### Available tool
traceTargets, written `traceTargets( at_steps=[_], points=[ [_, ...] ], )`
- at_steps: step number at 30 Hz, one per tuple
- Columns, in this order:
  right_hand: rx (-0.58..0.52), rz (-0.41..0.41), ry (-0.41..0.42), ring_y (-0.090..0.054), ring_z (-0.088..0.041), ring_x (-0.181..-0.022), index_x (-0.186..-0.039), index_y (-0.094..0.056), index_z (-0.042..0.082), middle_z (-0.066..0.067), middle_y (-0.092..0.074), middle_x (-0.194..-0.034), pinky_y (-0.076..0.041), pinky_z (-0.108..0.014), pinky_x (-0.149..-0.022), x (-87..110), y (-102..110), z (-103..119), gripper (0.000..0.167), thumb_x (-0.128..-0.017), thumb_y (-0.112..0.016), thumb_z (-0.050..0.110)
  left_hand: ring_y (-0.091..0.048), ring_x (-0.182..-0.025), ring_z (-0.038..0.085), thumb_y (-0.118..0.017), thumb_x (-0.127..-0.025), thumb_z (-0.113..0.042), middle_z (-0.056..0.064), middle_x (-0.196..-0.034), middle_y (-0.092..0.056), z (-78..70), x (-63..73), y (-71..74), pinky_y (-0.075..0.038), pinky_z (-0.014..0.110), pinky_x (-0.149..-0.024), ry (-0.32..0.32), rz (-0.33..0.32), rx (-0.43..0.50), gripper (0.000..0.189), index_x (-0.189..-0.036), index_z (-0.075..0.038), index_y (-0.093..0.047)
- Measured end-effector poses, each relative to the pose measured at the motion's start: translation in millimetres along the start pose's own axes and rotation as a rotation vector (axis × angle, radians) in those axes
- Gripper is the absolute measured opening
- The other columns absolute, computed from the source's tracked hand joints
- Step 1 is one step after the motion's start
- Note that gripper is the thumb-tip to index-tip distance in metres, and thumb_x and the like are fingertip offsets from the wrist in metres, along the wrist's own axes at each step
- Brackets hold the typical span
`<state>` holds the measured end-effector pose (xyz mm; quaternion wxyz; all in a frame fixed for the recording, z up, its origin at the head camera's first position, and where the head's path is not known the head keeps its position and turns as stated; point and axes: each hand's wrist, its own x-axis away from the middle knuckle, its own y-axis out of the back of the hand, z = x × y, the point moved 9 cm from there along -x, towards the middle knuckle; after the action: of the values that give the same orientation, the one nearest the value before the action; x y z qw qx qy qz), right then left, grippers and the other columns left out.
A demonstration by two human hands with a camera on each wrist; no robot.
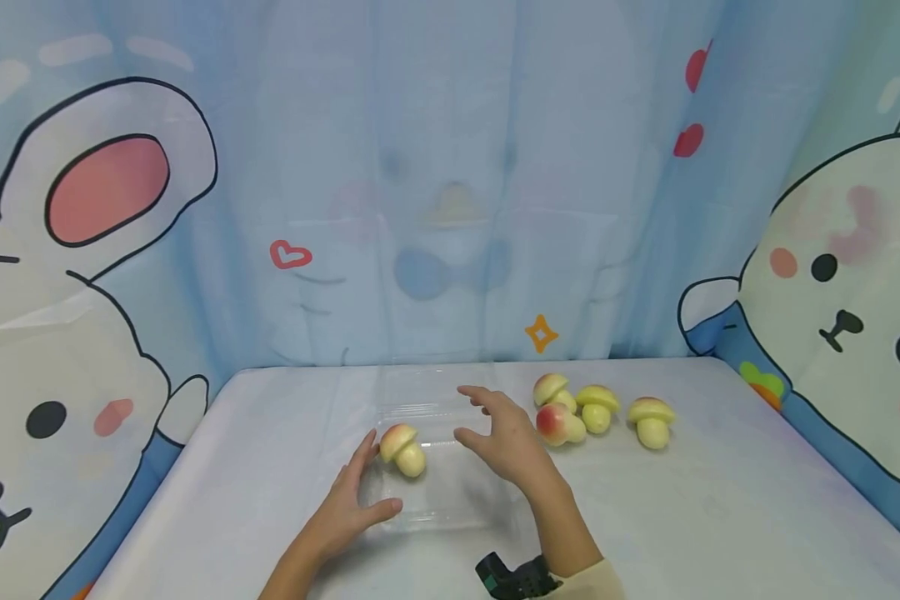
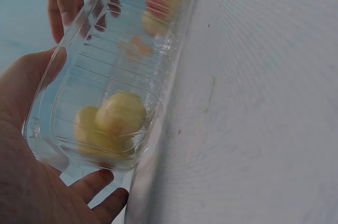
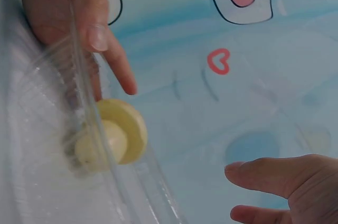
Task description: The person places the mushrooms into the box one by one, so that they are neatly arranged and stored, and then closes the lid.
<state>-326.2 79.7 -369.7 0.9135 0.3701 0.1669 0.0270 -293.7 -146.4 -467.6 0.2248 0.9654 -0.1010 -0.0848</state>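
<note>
A clear plastic box (image 1: 461, 492) lies on the table with its see-through lid flap spread toward the back. One toy-like mushroom (image 1: 403, 451), with a yellow and reddish cap and a pale stem, sits at the left end of the box. My left hand (image 1: 348, 504) rests around the box's left front corner, thumb and fingers spread, fingertips close beside the mushroom. In the left wrist view the thumb lies against the rim. Over the right part of the box hovers my right hand (image 1: 512, 437), thumb and fingers apart with nothing between them.
Several more mushrooms of the same kind stand right of the box: a red-capped one (image 1: 559, 424) in a close group, another (image 1: 652, 422) slightly apart. A white cloth (image 1: 720, 517) covers the table. Behind it hangs a blue printed curtain (image 1: 450, 125).
</note>
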Motion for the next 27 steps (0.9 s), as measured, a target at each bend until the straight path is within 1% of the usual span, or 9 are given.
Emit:
traceTargets(
  at_steps=[5, 9, 16, 19, 21, 25, 27],
  points=[
    [0.005, -0.023, -0.035, -0.06, -0.039, -0.128, -0.147, -0.058, 0.015, -0.019, -0.064, -0.137, -0.051, -0.058, -0.103, 1.1, 15.1, -10.1, 0.059, -0.091, -0.078, 0.017, -0.022, -0.157, 0.043, -0.08, -0.085, -0.033, 0.02, -0.164, -0.038, 0.2, 0.0, 0.1, 0.003, 0.063, -0.126, -0.001, 0.001, 0.004, 0.105, -0.168, -0.019, -0.016],
    [0.0, -0.029, -0.064, -0.057, -0.04, -0.132, -0.149, -0.054, 0.014, -0.02, -0.06, -0.142, -0.05, -0.059, -0.103, 2.8, 24.1, -18.2, 0.061, -0.093, -0.076, 0.018, -0.022, -0.157, 0.043, -0.079, -0.085, -0.034, 0.02, -0.164, -0.038, -0.1, 0.7, 0.2, 0.003, 0.063, -0.127, 0.006, 0.002, 0.0, 0.105, -0.168, -0.019, -0.016],
    [0.007, -0.04, -0.082, -0.054, -0.042, -0.134, -0.15, -0.053, 0.013, -0.022, -0.058, -0.145, -0.048, -0.06, -0.104, 5.1, 32.1, -25.7, 0.061, -0.094, -0.075, 0.018, -0.021, -0.157, 0.045, -0.079, -0.086, -0.035, 0.022, -0.165, -0.037, -1.4, 1.1, 0.5, 0.003, 0.063, -0.127, 0.017, 0.003, -0.001, 0.106, -0.168, -0.018, -0.015],
    [0.03, -0.061, -0.096, -0.054, -0.043, -0.135, -0.151, -0.052, 0.011, -0.023, -0.056, -0.147, -0.049, -0.06, -0.105, 6.2, 37.1, -31.1, 0.061, -0.094, -0.075, 0.019, -0.021, -0.157, 0.045, -0.079, -0.086, -0.035, 0.022, -0.165, -0.037, -1.2, 1.2, 0.3, 0.002, 0.063, -0.126, 0.018, 0.008, -0.002, 0.106, -0.168, -0.017, -0.015],
    [0.049, -0.085, -0.093, -0.055, -0.043, -0.131, -0.15, -0.053, 0.01, -0.024, -0.056, -0.147, -0.049, -0.06, -0.105, 7.2, 42.9, -34.3, 0.06, -0.094, -0.074, 0.017, -0.021, -0.157, 0.044, -0.079, -0.086, -0.035, 0.022, -0.165, -0.037, -1.2, 1.3, 0.2, 0.003, 0.063, -0.126, 0.017, 0.01, -0.003, 0.105, -0.168, -0.017, -0.015],
    [0.068, -0.13, -0.087, -0.051, -0.044, -0.135, -0.148, -0.054, 0.007, -0.025, -0.054, -0.148, -0.044, -0.061, -0.111, 7.8, 55.1, -41.1, 0.058, -0.094, -0.074, 0.014, -0.022, -0.157, 0.043, -0.079, -0.086, -0.034, 0.021, -0.164, -0.037, -1.7, 1.1, 0.1, 0.003, 0.063, -0.126, 0.009, 0.01, -0.004, 0.105, -0.168, -0.017, -0.015],
    [0.063, -0.147, -0.097, -0.047, -0.044, -0.14, -0.147, -0.055, 0.006, -0.026, -0.054, -0.148, -0.04, -0.062, -0.115, 7.8, 59.8, -45.8, 0.056, -0.094, -0.073, 0.013, -0.023, -0.157, 0.043, -0.079, -0.086, -0.035, 0.021, -0.164, -0.037, -1.4, 0.9, 0.5, 0.003, 0.063, -0.127, 0.009, 0.006, -0.003, 0.105, -0.168, -0.017, -0.015]
  ],
)
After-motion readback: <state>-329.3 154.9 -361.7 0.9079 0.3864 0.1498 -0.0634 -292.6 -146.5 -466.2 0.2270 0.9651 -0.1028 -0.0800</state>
